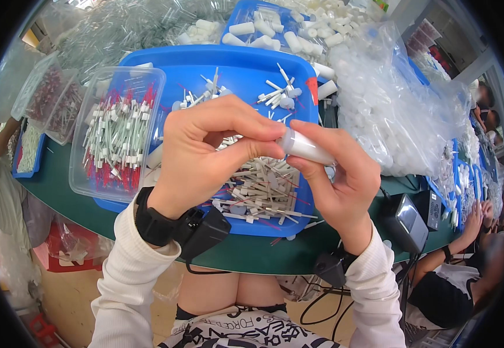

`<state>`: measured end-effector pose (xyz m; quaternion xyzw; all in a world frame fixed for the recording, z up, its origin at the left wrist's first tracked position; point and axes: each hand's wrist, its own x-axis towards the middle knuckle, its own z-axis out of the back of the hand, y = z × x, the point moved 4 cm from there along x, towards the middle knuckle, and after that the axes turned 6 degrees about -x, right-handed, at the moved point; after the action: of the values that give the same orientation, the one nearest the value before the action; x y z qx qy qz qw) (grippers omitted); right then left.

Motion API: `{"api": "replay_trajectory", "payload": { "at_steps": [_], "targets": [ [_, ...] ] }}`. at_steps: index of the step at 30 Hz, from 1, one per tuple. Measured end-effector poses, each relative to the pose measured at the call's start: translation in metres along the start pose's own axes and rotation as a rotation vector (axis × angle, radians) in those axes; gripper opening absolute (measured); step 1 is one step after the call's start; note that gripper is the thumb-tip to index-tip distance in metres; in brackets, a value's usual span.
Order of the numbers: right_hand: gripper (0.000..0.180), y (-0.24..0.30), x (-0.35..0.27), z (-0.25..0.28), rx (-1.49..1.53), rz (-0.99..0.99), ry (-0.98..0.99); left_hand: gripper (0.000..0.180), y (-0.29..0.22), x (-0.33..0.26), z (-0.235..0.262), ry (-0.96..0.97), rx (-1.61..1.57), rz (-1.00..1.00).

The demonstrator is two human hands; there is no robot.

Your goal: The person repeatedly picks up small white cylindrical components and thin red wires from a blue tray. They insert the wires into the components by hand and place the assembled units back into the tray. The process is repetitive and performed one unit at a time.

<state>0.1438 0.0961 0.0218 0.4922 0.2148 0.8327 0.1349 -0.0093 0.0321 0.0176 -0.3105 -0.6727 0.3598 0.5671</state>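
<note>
Over the blue tray (217, 55), my right hand (347, 174) grips a short white cylindrical tube (309, 148) between thumb and fingers. My left hand (205, 142) pinches the translucent cap (287, 139) at the tube's left end. The cap touches the tube; how firmly it sits cannot be seen. Below my hands, the tray bears a heap of thin white sticks (263, 188) with red wires and pale round discs. A smaller cluster of such sticks (281, 93) lies near the tray's far right corner. Dark straps with black devices sit on both my wrists.
A clear plastic box (78, 156) of white-and-red wired parts overlaps the tray's left side. Behind stand white tubes (263, 28) in another blue tray and a large clear bag (374, 110). A black device (405, 223) with cables lies right. Other people work at both sides.
</note>
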Motion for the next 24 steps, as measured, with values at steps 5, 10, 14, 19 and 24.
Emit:
{"api": "replay_trajectory", "payload": {
  "at_steps": [5,10,14,19,24],
  "targets": [
    [0.029,0.002,0.000,-0.002,-0.152,0.042,0.020,0.017,-0.002,-0.001,-0.001,0.018,0.236,-0.062],
    [0.023,-0.002,0.002,-0.002,-0.168,-0.103,0.150,0.042,0.000,0.005,-0.006,0.019,-0.058,0.020],
    [0.035,-0.009,-0.004,-0.006,0.897,-0.717,0.189,0.060,0.009,0.005,-0.004,0.008,-0.049,0.067],
    [0.040,-0.009,-0.005,-0.005,1.578,-0.815,0.280,0.053,0.008,0.005,-0.003,-0.008,-0.010,0.136],
    [0.039,-0.012,-0.011,-0.010,1.671,-0.825,0.249,0.033,0.011,0.003,-0.005,-0.034,-0.114,0.176]
  ]
}}
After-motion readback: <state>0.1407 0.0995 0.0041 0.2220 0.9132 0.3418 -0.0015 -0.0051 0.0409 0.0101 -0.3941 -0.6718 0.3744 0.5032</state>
